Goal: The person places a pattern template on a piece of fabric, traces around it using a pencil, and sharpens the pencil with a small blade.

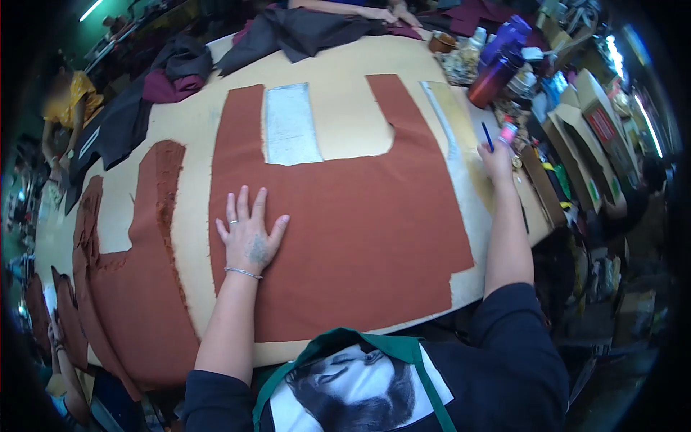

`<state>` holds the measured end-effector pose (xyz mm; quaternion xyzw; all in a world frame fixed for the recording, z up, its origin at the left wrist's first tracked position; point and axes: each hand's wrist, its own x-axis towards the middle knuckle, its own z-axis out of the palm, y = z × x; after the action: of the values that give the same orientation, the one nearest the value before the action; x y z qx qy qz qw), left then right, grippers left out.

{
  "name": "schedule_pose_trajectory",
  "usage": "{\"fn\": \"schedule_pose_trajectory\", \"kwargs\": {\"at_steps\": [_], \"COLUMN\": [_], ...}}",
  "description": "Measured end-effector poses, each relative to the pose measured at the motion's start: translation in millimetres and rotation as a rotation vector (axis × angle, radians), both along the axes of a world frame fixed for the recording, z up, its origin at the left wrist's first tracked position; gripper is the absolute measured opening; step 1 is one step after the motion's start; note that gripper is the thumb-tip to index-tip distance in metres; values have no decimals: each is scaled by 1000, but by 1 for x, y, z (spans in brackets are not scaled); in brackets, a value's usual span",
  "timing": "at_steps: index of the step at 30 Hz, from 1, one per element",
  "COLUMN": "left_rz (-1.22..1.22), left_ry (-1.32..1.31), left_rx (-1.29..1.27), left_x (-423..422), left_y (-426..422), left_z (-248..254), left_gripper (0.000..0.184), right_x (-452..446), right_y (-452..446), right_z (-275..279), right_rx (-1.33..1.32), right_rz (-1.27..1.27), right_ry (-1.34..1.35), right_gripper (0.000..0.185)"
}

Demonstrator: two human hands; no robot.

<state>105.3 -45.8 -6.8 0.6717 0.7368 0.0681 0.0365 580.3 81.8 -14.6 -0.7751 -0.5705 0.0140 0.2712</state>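
A rust-brown cut fabric panel (345,230) lies flat on the table before me, with two strips reaching away from its far edge. My left hand (250,234) rests palm down on the panel's left part, fingers spread. Off the panel's right side, my right hand (497,162) is closed around a slim dark blue pen (487,135), which points up and away. Just beyond that hand is a small pink-topped bottle (508,132); whether the fingers touch it I cannot tell. A whitish sheet (291,122) shows between the strips, and more pale sheet shows along the panel's right edge.
More rust-brown pieces (144,288) lie at left on the tan table (338,54). Dark cloth (302,32) is heaped at the far edge, near another person's hands (396,14). A red-purple bottle (493,79) and cardboard boxes (586,129) crowd the right. A person in yellow (75,97) stands far left.
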Motion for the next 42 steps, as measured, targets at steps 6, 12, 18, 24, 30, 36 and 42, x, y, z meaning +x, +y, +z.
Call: {"fn": "schedule_pose_trajectory", "kwargs": {"at_steps": [6, 12, 18, 24, 30, 36, 42], "left_rz": [-11, -93, -170, -170, -173, -166, -163], "left_ry": [-28, -96, -24, 2, -5, 2, -5], "left_rx": [-5, -59, -80, -65, -83, -109, -83], "left_x": [-3, 1, 22, 23, 23, 25, 24], "left_y": [-1, -28, -68, -69, -68, -70, -70], "left_z": [-3, 6, 2, 3, 4, 9, 6], "left_gripper": [62, 66, 69, 74, 79, 86, 87], "right_x": [8, -5, 1, 26, 34, 32, 42], "right_y": [-153, -151, -109, -102, -103, -64, -33], "right_z": [7, -2, 8, 48, 70, 122, 175], "right_rx": [-32, 11, -235, -294, -216, -4, 321], "right_rz": [-116, -115, -197, 156, 271, 337, 341], "right_ry": [46, -74, -99, 896, 941, 706, 656], "right_gripper": [24, 33, 44, 29, 29, 22, 21]}}
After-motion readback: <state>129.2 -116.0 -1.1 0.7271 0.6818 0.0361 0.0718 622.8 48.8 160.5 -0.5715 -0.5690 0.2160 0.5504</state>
